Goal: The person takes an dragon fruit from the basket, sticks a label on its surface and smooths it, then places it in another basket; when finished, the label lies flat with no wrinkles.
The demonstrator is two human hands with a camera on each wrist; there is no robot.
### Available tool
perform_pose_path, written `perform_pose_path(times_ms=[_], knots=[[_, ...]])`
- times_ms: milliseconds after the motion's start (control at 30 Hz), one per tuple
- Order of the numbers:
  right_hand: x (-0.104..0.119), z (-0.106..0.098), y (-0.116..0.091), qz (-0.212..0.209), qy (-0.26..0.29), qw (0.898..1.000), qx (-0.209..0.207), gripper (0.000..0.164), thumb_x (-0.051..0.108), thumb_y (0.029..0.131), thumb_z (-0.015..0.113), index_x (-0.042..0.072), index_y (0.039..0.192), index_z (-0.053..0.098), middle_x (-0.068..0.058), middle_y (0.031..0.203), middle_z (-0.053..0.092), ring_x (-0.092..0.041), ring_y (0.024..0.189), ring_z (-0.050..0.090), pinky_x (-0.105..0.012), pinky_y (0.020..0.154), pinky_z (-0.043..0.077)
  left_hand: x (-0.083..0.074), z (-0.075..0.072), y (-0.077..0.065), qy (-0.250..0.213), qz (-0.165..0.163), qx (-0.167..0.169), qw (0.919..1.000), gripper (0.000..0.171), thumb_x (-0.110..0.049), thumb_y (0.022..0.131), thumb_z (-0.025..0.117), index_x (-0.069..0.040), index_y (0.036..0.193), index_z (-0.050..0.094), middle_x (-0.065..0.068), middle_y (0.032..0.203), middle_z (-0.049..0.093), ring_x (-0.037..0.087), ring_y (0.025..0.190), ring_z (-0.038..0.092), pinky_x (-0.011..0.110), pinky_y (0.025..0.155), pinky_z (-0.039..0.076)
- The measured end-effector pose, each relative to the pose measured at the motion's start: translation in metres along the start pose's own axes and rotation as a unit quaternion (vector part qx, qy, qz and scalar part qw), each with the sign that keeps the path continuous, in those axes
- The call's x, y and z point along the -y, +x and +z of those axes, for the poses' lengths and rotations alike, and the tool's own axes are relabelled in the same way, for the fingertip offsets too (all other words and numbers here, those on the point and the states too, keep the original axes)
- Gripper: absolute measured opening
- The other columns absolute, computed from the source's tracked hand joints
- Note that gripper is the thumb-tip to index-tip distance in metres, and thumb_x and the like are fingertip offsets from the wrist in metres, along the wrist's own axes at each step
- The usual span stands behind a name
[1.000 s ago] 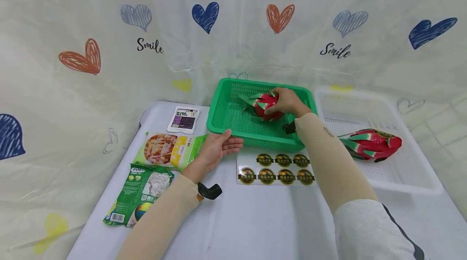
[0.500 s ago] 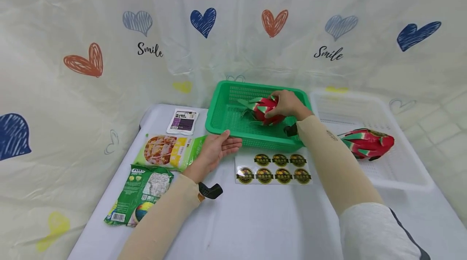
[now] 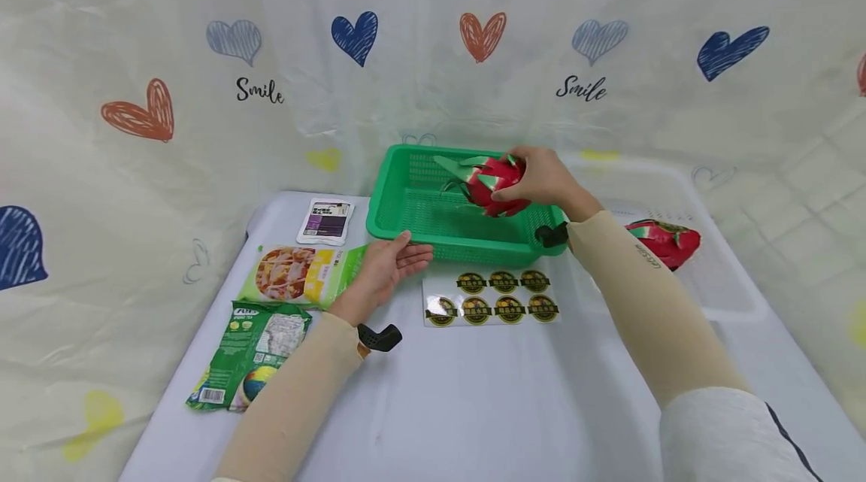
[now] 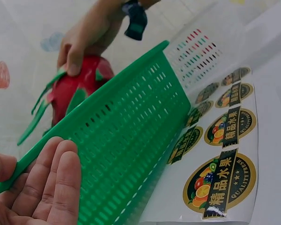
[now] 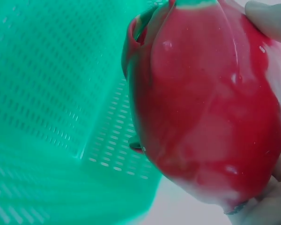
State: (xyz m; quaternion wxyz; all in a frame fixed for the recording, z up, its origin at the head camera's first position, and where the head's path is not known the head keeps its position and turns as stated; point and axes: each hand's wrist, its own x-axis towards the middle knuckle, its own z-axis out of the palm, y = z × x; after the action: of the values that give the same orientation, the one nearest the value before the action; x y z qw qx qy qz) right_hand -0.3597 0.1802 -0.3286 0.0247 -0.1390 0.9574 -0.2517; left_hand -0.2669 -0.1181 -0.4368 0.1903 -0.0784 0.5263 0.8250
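My right hand grips a red dragon fruit with green leafy tips, thumb on its near side. The fruit is held over the green plastic basket, its leaves pointing left. In the right wrist view the smooth red fruit fills much of the picture, with the basket's perforated wall beside it. At the basket's near left corner, my left hand has its fingers straight and thumb raised. From the left wrist, those fingers appear against the outer wall, with the thumb by the rim.
A sheet of round fruit stickers lies before the green basket. To the right stands a white basket with another dragon fruit, partly behind my right forearm. On the left lie a white-and-purple packet, a yellow-green food bag and a green bag.
My right hand has lifted the dragon fruit up from inside the green basket. My left hand keeps its place at the basket's corner, while the head view has shifted a little to the right.
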Motion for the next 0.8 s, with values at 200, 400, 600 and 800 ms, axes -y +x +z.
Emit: perform_pose_path(times_ms=[200, 400, 600, 800], knots=[[0.002, -0.012, -0.032, -0.017, 0.011, 1.0, -0.011, 0.063, 0.035, 0.084, 0.087, 0.008, 0.135, 0.062, -0.017, 0.116, 0.068, -0.029, 0.097, 0.063, -0.039, 0.078, 0.057, 0.0, -0.001, -0.002, -0.007, -0.012, -0.006, 0.9999, 0.025, -0.026, 0.112, 0.047, -0.005, 0.104, 0.06, 0.011, 0.1, 0.081, 0.016, 0.086, 0.079, 0.026, 0.08, 0.064], [0.007, -0.024, -0.069, -0.027, 0.025, 0.999, -0.033, 0.063, 0.032, 0.082, 0.089, 0.01, 0.134, 0.063, -0.014, 0.117, 0.068, -0.027, 0.1, 0.063, -0.034, 0.077, 0.059, -0.004, 0.003, 0.0, 0.002, -0.008, 0.001, 1.0, 0.026, -0.026, 0.113, 0.047, -0.004, 0.11, 0.061, 0.01, 0.1, 0.081, 0.015, 0.087, 0.079, 0.026, 0.08, 0.064], [0.01, -0.017, -0.098, -0.033, 0.034, 0.998, -0.031, 0.064, 0.03, 0.079, 0.092, 0.012, 0.134, 0.064, -0.011, 0.112, 0.07, -0.024, 0.097, 0.064, -0.033, 0.076, 0.058, -0.006, 0.001, 0.004, 0.011, -0.005, -0.003, 0.9999, 0.028, -0.026, 0.112, 0.047, -0.001, 0.114, 0.061, 0.003, 0.089, 0.08, 0.014, 0.085, 0.079, 0.025, 0.078, 0.063], [0.011, -0.006, -0.128, -0.037, 0.042, 0.998, -0.03, 0.068, 0.028, 0.078, 0.093, 0.015, 0.138, 0.063, -0.01, 0.118, 0.07, -0.023, 0.1, 0.064, -0.033, 0.075, 0.058, -0.004, 0.002, 0.004, 0.024, -0.006, -0.005, 0.9997, 0.042, -0.027, 0.112, 0.048, 0.009, 0.134, 0.054, 0.001, 0.088, 0.08, 0.012, 0.084, 0.078, 0.023, 0.077, 0.063]])
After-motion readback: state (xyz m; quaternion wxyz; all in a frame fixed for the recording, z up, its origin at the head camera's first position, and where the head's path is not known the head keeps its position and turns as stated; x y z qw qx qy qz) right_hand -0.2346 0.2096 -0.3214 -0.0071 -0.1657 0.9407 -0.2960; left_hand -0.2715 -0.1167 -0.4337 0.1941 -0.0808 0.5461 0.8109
